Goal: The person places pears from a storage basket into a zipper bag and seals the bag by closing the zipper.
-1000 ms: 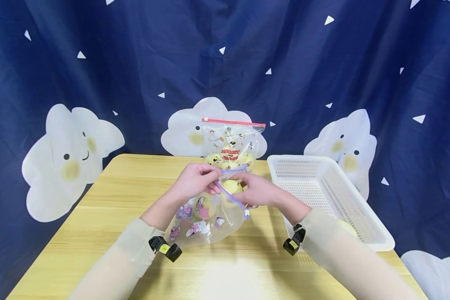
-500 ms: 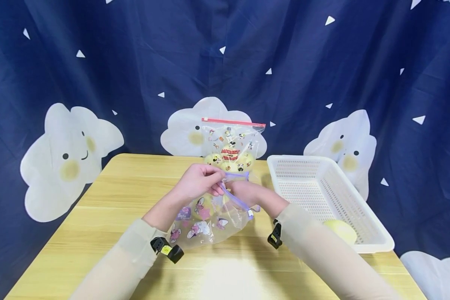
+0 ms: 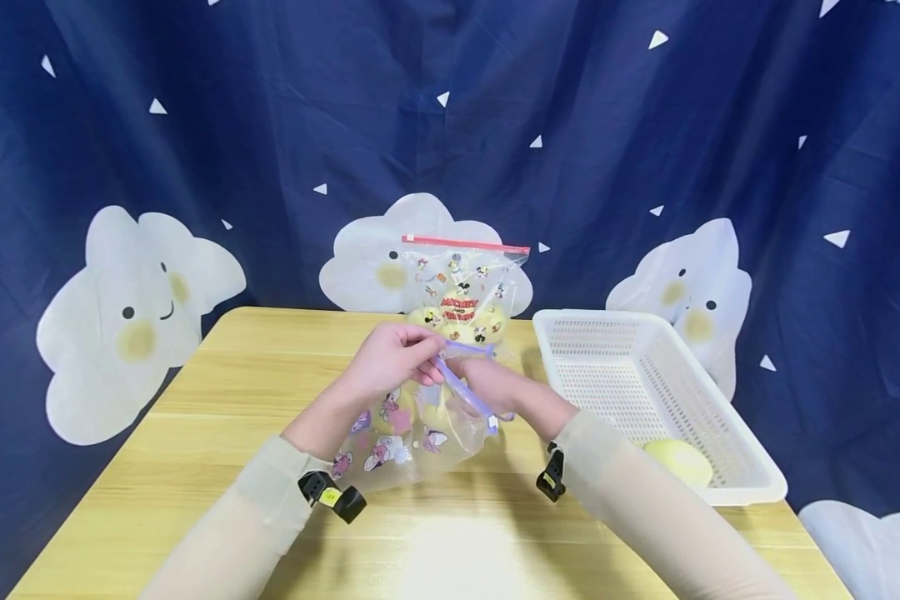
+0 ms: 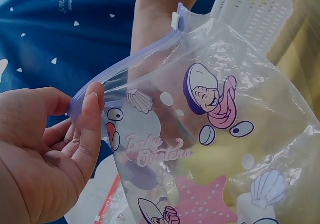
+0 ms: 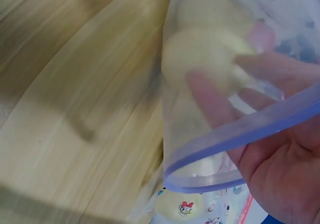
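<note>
My left hand (image 3: 392, 360) pinches the purple zip rim of a clear zip bag (image 3: 438, 450) printed with pink cartoon figures. The bag's mouth gapes, and my right hand (image 3: 491, 385) reaches inside it. In the right wrist view, the right hand's spread, fairly straight fingers (image 5: 212, 102) are at a pale yellow round fruit (image 5: 200, 54); another yellow shape lies behind it. Whether they still touch the fruit is blurred by the plastic. The left wrist view has the left thumb and fingers (image 4: 90, 119) on the rim, with yellow fruit (image 4: 215, 159) showing through the film.
Behind stands a second zip bag (image 3: 461, 279) with a red zip, holding several yellow fruits. A white perforated basket (image 3: 746, 446) is at the right of the wooden table (image 3: 270, 350), with one yellow fruit (image 3: 678, 462) in it. A blue curtain (image 3: 270, 108) hangs behind.
My right hand has gone into the bag with the yellow fruit it held at the mouth. The left hand keeps its pinch on the rim. The bag has shifted slightly left.
</note>
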A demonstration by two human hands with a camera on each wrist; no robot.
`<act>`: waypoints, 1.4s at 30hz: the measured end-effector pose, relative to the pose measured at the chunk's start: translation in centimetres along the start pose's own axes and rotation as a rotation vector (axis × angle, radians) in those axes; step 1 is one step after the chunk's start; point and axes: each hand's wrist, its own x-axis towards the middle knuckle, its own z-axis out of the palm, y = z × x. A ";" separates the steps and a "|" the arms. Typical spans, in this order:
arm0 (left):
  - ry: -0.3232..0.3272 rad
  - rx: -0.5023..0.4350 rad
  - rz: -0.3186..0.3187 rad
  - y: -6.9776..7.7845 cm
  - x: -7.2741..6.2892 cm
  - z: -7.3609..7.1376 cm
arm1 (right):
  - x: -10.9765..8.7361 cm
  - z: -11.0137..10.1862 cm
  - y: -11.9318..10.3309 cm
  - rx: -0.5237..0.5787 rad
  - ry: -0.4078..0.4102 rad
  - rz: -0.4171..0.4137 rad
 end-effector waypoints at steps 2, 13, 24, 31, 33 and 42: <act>0.003 0.001 0.005 0.0 0.0 -0.2 | 0.0 0.0 0.0 -0.002 0.017 -0.010; 0.006 -0.023 0.005 -0.3 -0.1 -0.3 | -0.8 -0.5 -0.3 0.058 -0.069 0.042; 0.008 -0.036 -0.002 -0.4 -0.3 -0.3 | -4.4 -1.8 -0.1 0.233 -0.083 0.113; 0.016 -0.033 -0.008 -0.4 -0.4 -0.4 | -7.1 -3.7 1.2 0.200 -0.025 0.106; 0.016 -0.029 -0.012 -0.4 -0.5 -0.4 | -8.1 -4.6 1.6 0.194 -0.001 0.137; 0.017 -0.046 -0.025 -0.5 -0.6 -0.6 | -12.2 -7.8 3.3 0.129 0.109 0.193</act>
